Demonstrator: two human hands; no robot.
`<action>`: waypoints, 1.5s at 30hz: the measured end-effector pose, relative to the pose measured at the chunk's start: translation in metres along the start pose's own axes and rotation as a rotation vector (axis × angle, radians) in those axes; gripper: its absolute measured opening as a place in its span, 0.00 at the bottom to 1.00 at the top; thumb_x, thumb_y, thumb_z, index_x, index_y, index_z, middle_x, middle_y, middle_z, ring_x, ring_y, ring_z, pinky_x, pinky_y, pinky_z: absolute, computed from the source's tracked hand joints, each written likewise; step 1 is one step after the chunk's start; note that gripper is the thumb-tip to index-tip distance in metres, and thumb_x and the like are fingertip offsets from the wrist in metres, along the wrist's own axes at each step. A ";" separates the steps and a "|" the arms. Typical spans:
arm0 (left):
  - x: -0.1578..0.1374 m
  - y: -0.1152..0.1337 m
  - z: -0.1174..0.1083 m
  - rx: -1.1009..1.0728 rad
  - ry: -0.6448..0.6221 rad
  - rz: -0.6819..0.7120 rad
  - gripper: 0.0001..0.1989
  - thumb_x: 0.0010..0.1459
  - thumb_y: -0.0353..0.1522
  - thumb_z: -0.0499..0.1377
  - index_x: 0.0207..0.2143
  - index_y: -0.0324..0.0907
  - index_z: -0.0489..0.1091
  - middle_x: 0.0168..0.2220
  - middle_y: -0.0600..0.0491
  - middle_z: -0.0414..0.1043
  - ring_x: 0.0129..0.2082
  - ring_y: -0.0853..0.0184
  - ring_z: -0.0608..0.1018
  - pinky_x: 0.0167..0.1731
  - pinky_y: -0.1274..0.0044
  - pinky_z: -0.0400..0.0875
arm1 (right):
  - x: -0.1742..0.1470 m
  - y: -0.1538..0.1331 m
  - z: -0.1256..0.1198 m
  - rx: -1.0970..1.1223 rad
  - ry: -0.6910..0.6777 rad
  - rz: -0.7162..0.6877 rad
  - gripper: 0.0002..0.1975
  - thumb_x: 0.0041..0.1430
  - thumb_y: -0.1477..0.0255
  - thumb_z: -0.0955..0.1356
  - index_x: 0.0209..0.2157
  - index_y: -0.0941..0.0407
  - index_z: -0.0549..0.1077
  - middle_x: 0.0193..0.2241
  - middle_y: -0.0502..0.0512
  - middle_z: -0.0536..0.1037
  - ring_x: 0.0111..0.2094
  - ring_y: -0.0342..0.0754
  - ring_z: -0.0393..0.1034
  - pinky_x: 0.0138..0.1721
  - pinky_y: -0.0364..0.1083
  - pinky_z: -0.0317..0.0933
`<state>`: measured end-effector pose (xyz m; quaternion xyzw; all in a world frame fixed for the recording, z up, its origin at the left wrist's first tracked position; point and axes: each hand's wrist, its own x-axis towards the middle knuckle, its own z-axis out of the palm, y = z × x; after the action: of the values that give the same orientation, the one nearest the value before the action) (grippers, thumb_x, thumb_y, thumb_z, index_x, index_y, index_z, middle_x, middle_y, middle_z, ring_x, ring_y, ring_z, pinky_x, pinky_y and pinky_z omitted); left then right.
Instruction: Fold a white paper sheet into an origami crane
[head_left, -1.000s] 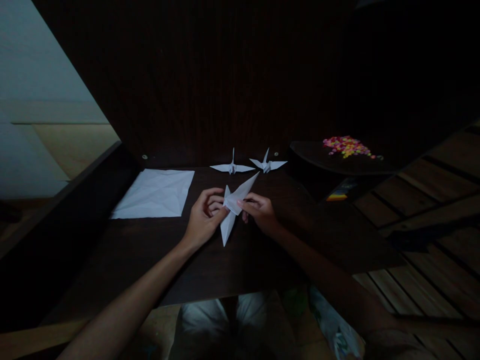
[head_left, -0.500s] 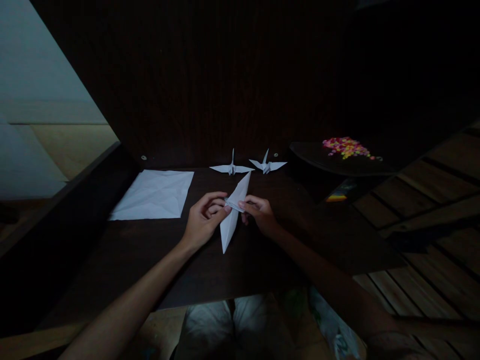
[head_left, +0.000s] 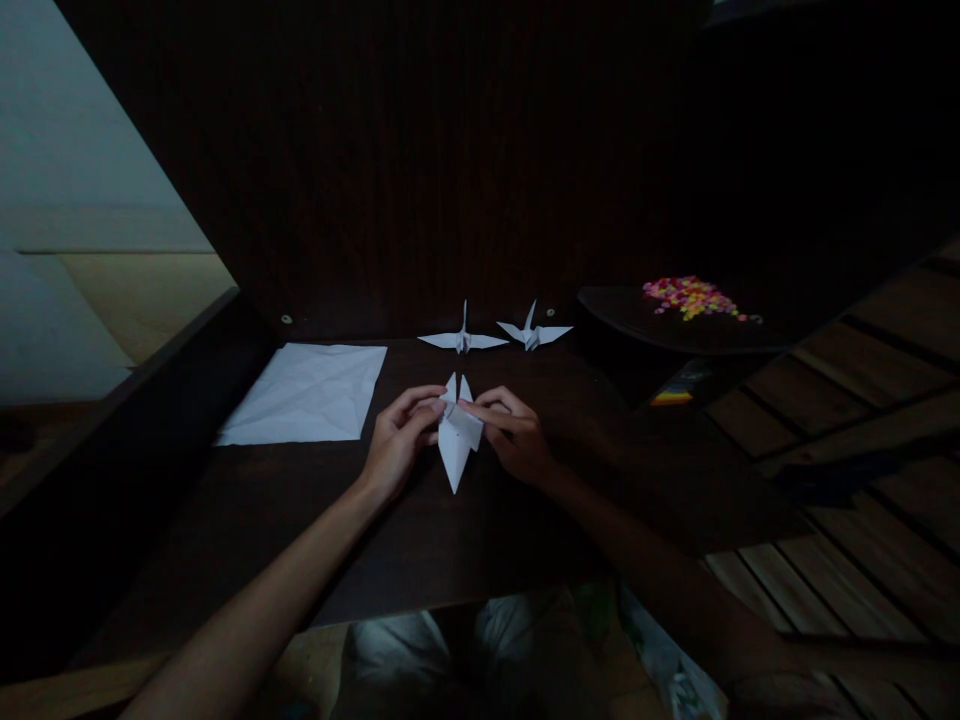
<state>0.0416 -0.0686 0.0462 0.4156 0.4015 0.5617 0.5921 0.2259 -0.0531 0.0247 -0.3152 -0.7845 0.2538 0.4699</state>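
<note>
A partly folded white origami paper (head_left: 457, 448) is held over the dark desk, one point facing me and two narrow points facing away. My left hand (head_left: 401, 432) pinches its left edge between thumb and fingers. On the other side my right hand (head_left: 516, 430) grips the paper, a fingertip lying on its upper face near the split. Just beyond stand two finished white paper cranes, the left crane (head_left: 463, 342) and the right crane (head_left: 532, 333), wings spread. To the left of my hands a creased white sheet (head_left: 307, 392) lies flat.
A dark back panel (head_left: 420, 180) rises behind the cranes. On a rounded shelf (head_left: 615, 318) at right sits a pile of small colourful pieces (head_left: 694, 297). A raised side board (head_left: 127, 410) borders the desk at left. Wooden slats (head_left: 862, 375) show at far right.
The folded paper has been turned: its far flap has come down, so it is shorter, with two narrow points now facing away. Both hands stay on it.
</note>
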 end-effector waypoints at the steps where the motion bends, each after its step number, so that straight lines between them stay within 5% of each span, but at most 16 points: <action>1: 0.000 0.000 0.000 0.024 0.001 0.012 0.15 0.47 0.35 0.66 0.39 0.41 0.73 0.35 0.52 0.75 0.33 0.67 0.76 0.28 0.80 0.71 | -0.001 0.001 -0.001 -0.012 -0.016 -0.021 0.16 0.63 0.71 0.61 0.49 0.49 0.74 0.39 0.55 0.69 0.30 0.43 0.65 0.33 0.46 0.63; 9: -0.001 -0.005 0.000 0.065 0.022 0.091 0.28 0.43 0.35 0.69 0.48 0.41 0.68 0.38 0.48 0.78 0.33 0.65 0.79 0.32 0.76 0.74 | 0.002 -0.003 0.001 0.005 0.057 -0.006 0.13 0.59 0.69 0.66 0.46 0.51 0.76 0.37 0.54 0.68 0.27 0.41 0.63 0.27 0.43 0.60; 21: -0.003 -0.004 0.001 0.255 0.032 0.197 0.13 0.45 0.38 0.69 0.32 0.39 0.77 0.31 0.50 0.79 0.33 0.63 0.79 0.35 0.74 0.74 | 0.001 -0.002 0.008 0.259 0.125 0.228 0.08 0.54 0.66 0.70 0.33 0.55 0.73 0.39 0.55 0.69 0.32 0.44 0.69 0.24 0.41 0.68; 37: -0.004 -0.004 0.002 0.320 -0.098 0.212 0.10 0.48 0.38 0.67 0.30 0.40 0.78 0.32 0.50 0.79 0.34 0.63 0.78 0.37 0.74 0.72 | 0.005 -0.008 0.004 0.437 0.021 0.298 0.11 0.48 0.64 0.73 0.24 0.56 0.71 0.32 0.51 0.66 0.31 0.43 0.67 0.26 0.42 0.66; 45: 0.001 -0.004 -0.002 0.307 -0.003 0.179 0.10 0.48 0.39 0.67 0.30 0.41 0.78 0.32 0.52 0.78 0.33 0.64 0.77 0.36 0.74 0.72 | 0.008 -0.007 0.003 0.468 0.106 0.351 0.12 0.47 0.63 0.73 0.24 0.56 0.71 0.33 0.51 0.66 0.26 0.41 0.66 0.22 0.42 0.66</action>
<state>0.0412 -0.0680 0.0416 0.5361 0.4429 0.5435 0.4701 0.2183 -0.0522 0.0323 -0.3419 -0.6124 0.4886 0.5190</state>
